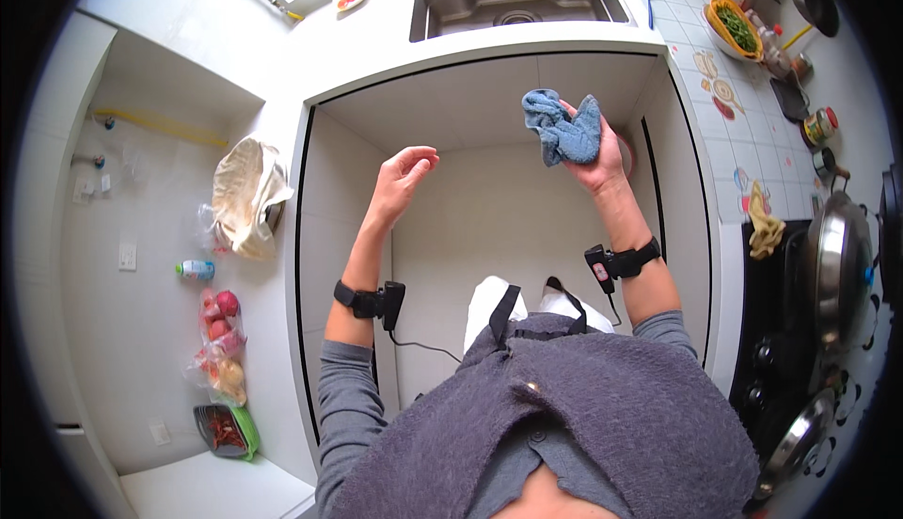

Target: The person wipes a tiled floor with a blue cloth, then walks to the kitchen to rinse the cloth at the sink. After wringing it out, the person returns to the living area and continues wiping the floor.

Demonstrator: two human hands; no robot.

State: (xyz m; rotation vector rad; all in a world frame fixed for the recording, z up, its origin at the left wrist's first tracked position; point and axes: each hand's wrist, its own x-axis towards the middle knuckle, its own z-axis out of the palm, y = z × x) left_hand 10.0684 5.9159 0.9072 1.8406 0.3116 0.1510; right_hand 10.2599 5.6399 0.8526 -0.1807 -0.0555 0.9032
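A crumpled blue terry cloth [564, 127] lies across the palm and fingers of my right hand [602, 159], which is raised over the floor in front of the counter. Its thumb is partly hidden by the cloth. My left hand [403, 184] hangs in the air to the left, with bent fingers and nothing in it. Both forearms wear black straps with small devices. Beyond my hands is the stainless steel sink [518, 1], set in the white counter [367, 50].
On the left counter are a cloth-covered container [247, 198], a bottle [195, 269], bagged produce [220, 321] and a black tray [219, 431]. At right are a greens basket [735, 28], a yellow cloth [763, 226] and a lidded pan [839, 272] on the black stove.
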